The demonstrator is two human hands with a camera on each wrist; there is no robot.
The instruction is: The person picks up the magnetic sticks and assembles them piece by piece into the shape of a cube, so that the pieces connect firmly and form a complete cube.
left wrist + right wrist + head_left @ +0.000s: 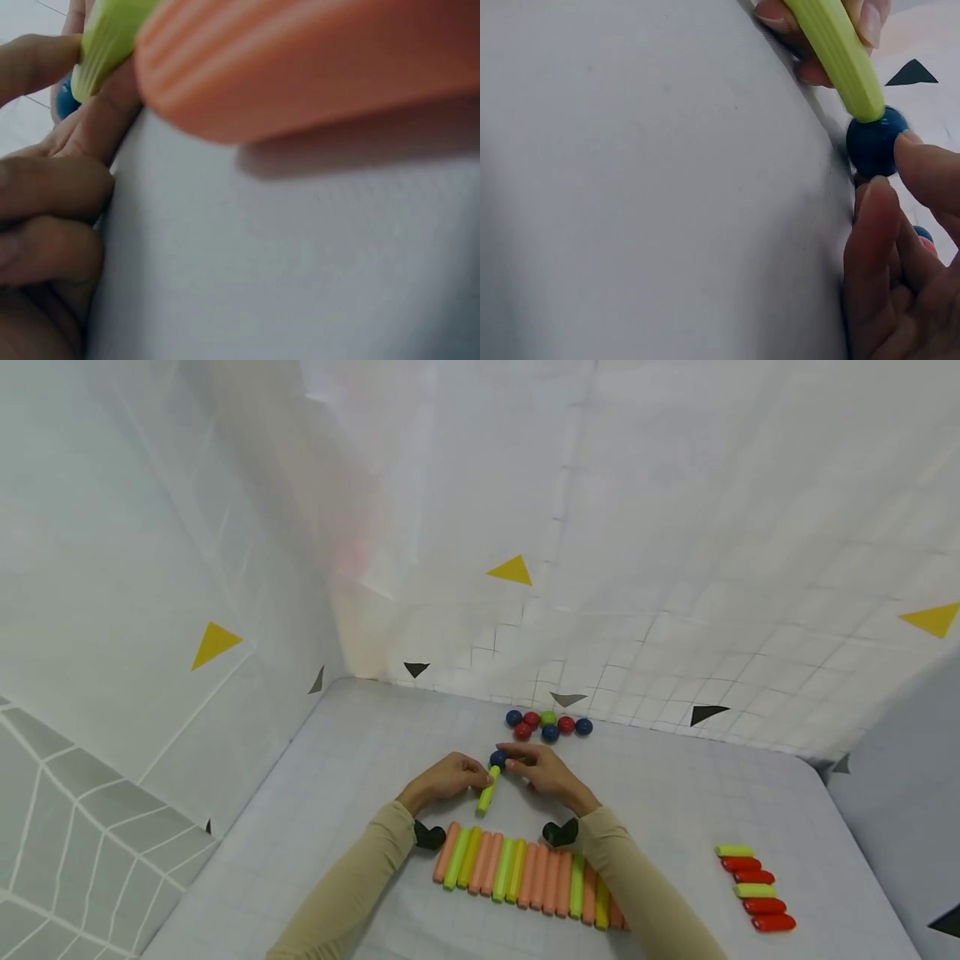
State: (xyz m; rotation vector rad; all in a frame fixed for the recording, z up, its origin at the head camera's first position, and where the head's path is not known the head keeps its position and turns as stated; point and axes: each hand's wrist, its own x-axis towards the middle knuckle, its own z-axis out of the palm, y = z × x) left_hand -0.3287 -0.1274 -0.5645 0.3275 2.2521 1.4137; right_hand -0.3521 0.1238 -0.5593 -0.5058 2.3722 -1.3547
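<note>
My left hand (450, 776) pinches a yellow-green ribbed stick (488, 791) between thumb and fingers. Its far end meets a dark blue ball (498, 759), which my right hand (546, 772) holds by thumb and fingertips. In the right wrist view the stick's tip (866, 109) touches the ball (874, 142). From the left wrist view, the yellow-green stick (109, 45) shows between thumb and finger, with a sliver of the blue ball (66, 97) behind it. A blurred orange stick (300, 67) lies close to that camera.
Below the hands runs a row of orange, yellow and green sticks (517, 870), partly covered by the right sleeve. Several red, blue and green balls (550, 732) cluster near the back wall. At the right lies a column of red and yellow-green pieces (753, 877).
</note>
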